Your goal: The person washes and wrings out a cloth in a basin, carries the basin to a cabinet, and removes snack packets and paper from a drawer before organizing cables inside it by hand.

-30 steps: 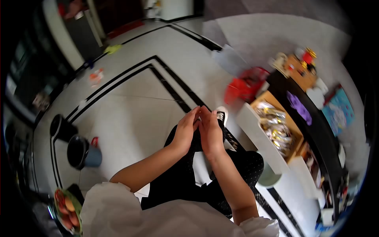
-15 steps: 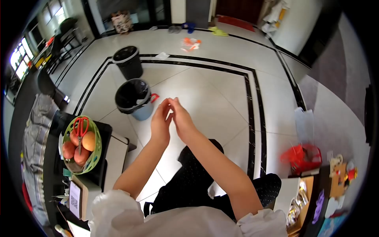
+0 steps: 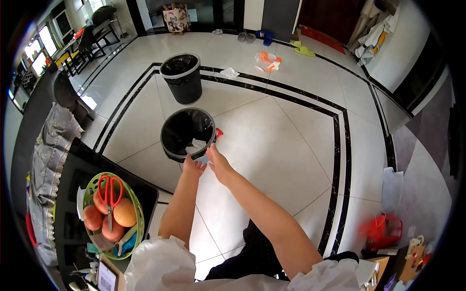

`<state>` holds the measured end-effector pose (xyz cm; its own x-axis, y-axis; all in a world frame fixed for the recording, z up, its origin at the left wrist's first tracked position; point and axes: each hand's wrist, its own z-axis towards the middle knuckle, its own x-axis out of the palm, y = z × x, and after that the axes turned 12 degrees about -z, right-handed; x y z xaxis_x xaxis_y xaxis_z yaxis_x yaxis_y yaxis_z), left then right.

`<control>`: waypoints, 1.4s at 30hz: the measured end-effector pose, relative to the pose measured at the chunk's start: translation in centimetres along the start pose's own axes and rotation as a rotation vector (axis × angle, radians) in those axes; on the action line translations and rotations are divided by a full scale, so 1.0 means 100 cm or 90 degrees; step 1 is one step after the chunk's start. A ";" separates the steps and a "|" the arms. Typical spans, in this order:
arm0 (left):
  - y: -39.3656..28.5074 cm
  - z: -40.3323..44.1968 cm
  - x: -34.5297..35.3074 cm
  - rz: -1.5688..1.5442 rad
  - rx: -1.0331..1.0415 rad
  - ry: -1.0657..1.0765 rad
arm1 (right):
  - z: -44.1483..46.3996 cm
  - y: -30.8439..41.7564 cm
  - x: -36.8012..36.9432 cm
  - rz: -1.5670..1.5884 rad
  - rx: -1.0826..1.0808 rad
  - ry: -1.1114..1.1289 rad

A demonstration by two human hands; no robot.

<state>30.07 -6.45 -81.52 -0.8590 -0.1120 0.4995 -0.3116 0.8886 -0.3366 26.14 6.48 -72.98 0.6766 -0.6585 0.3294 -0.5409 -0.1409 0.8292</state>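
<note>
Both hands reach forward, a small gap between them, by the front rim of the nearer trash bin (image 3: 168, 151). My left hand (image 3: 195, 166) has its fingers spread a little and holds nothing visible. Fingers stretched out flat, my right hand (image 3: 219, 164) points at the bin's right front rim; whether either hand touches the rim I cannot tell. The bin has a black liner, with a crumpled white tissue (image 3: 196, 145) inside. Something red (image 3: 219, 132) shows at its right side, partly hidden.
A second black bin (image 3: 184, 87) stands behind. White paper (image 3: 229, 72) and an orange-and-white plastic bag (image 3: 268, 61) lie on the tiles. On the left counter, a green basket (image 3: 139, 228) holds round fruit and red-handled scissors (image 3: 111, 194). A red bag (image 3: 383, 232) is at right.
My hands, fingertips together before, have moved apart and forward to the nearer bin's rim. The camera view has shifted, so the bins and basket appear larger.
</note>
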 end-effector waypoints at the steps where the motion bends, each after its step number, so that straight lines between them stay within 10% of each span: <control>1: 0.001 0.017 -0.002 0.004 -0.019 0.012 | 0.002 -0.003 -0.004 0.012 0.002 -0.012; 8: 0.022 0.049 -0.019 0.000 0.098 -0.033 | 0.022 -0.015 -0.024 0.094 0.031 -0.082; 23: 0.110 -0.079 -0.138 -0.035 0.019 0.083 | -0.013 -0.074 -0.003 -0.504 -0.090 -0.141; 31: 0.117 -0.157 -0.170 0.044 -0.073 0.027 | 0.021 -0.202 -0.056 -0.727 -0.085 0.056; 32: 0.119 -0.156 -0.183 0.041 -0.086 0.008 | -0.037 -0.097 -0.019 -0.635 0.140 0.031; 42: 0.120 -0.183 -0.202 0.061 -0.028 -0.097 | -0.050 -0.092 -0.033 -0.707 0.114 0.009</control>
<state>51.10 14.61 -81.06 -0.9368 -0.0884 0.3386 -0.2096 0.9166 -0.3406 31.32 13.63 -79.44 0.8331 -0.0937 -0.5451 0.3020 -0.7486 0.5903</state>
